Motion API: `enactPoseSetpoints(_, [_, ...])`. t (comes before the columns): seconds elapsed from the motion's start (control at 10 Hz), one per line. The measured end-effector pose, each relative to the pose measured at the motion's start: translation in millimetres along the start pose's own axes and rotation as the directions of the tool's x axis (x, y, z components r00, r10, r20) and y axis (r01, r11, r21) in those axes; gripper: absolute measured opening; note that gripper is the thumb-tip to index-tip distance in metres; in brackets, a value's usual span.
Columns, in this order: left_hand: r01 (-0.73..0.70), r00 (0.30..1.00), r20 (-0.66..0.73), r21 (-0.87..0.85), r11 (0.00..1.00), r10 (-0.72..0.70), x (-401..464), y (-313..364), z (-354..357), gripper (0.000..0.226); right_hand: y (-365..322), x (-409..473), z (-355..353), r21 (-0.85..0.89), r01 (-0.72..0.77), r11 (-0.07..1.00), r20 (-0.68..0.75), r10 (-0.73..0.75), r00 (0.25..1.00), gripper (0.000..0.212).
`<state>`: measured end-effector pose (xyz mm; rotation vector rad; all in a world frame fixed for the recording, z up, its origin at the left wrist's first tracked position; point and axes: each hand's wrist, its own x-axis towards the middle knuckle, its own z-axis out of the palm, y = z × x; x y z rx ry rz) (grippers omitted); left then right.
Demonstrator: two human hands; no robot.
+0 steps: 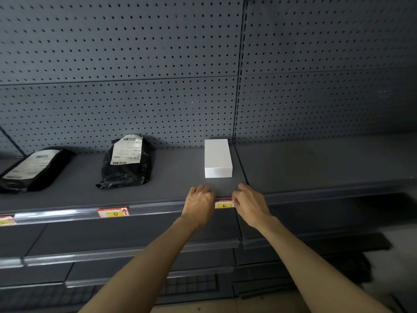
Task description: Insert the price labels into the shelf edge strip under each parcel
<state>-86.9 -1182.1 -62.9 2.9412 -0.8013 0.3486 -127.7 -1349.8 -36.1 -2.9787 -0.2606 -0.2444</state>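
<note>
- At the far left edge, a partly cut-off label [6,220] sits in the clear shelf edge strip [67,215], under a black parcel [31,169] lying flat on the shelf [180,177] with its long axis running back toward the pegboard wall [135,64].
- Next right, a second black parcel [127,162] stands slumped, its white shipping slip facing forward.
- Below it the D label [113,213] lies in the strip, long axis along the shelf edge, a red arrow at its right end pointing up.
- The left hand [199,203] curls over the shelf lip, fingers pressed to the strip just left of the E label [223,204].
- The E label sits lengthwise in the strip, directly below a white box [218,158] whose long axis runs front to back.
- The right hand [249,203] pinches or presses the E label's right end; I cannot tell which.
</note>
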Motion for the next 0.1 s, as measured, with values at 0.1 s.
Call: enactPoseSetpoints(0.1, [0.162,0.987,0.026,-0.212,0.964,-0.16,1.6,-2.9,-16.3,0.021,5.2,0.0,-33.4,0.176,-0.044,0.983,-0.108,0.064,0.992,0.014])
